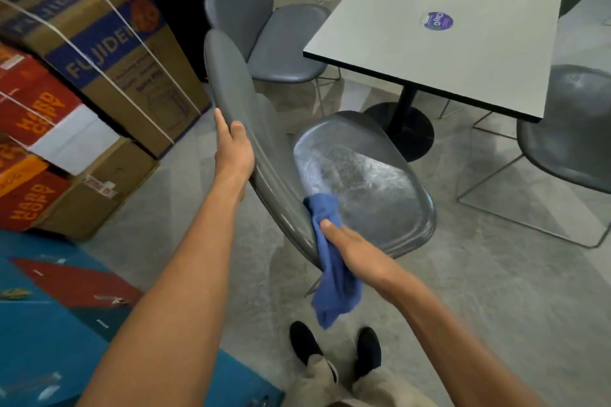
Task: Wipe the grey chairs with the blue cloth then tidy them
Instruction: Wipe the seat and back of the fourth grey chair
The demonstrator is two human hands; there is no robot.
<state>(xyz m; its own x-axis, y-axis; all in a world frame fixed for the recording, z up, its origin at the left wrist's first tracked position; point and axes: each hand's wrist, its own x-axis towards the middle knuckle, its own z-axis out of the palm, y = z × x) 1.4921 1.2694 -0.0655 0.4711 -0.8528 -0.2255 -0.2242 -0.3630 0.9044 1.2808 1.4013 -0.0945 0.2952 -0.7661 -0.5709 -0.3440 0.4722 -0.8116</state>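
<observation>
A grey chair (357, 172) stands in front of me, its seat streaked and shiny. My left hand (233, 150) grips the edge of its backrest, thumb on the near side. My right hand (352, 249) holds the blue cloth (334, 277) at the near rim of the seat, where seat and backrest meet; part of the cloth lies bunched on the seat and the rest hangs down below my hand. A second grey chair (264, 33) stands behind the first. A third grey chair (568, 139) sits at the right, partly under the table.
A white square table (439, 43) on a black pedestal stands past the chair, with a purple sticker on it. Stacked cardboard boxes (82, 76) line the left side, and a blue box (49, 324) lies at the lower left. My two feet stand on the grey floor.
</observation>
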